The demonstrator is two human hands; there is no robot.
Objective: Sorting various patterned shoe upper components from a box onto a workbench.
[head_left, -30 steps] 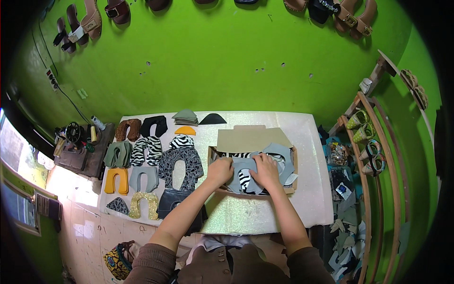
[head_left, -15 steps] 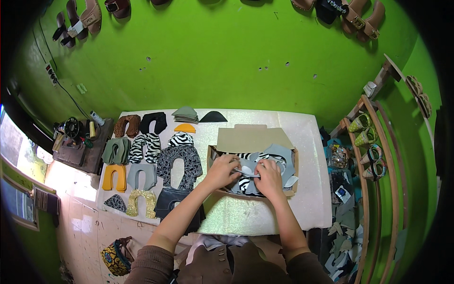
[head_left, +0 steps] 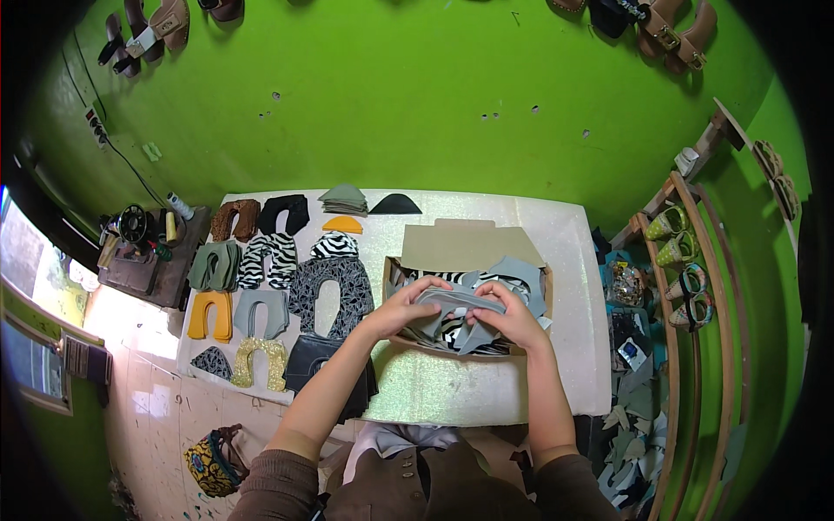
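Over an open cardboard box [head_left: 469,238], a small stack of grey cut pieces [head_left: 459,300] is held between both my hands. My left hand [head_left: 408,308] grips its left end, thumb on the near side. At the right end, my right hand [head_left: 506,314] pinches the same stack. Below it, the box holds more grey pieces and zebra-striped pieces [head_left: 452,333]. Left of the box lies a stack of black-and-grey patterned U-shaped pieces [head_left: 354,300], with zebra U-shaped pieces [head_left: 253,260] farther left.
More sorted stacks lie on the white table [head_left: 565,347]: yellow [head_left: 200,314], gold glitter [head_left: 271,363] and black [head_left: 317,365]. A sewing machine [head_left: 133,227] stands at the left. On the right, a wooden rack [head_left: 708,347] holds sandals, beside a heap of scraps [head_left: 625,451].
Both hands have lifted the grey pieces slightly out of the box, and the stack now shows its layered edges. The whole view has shifted slightly.
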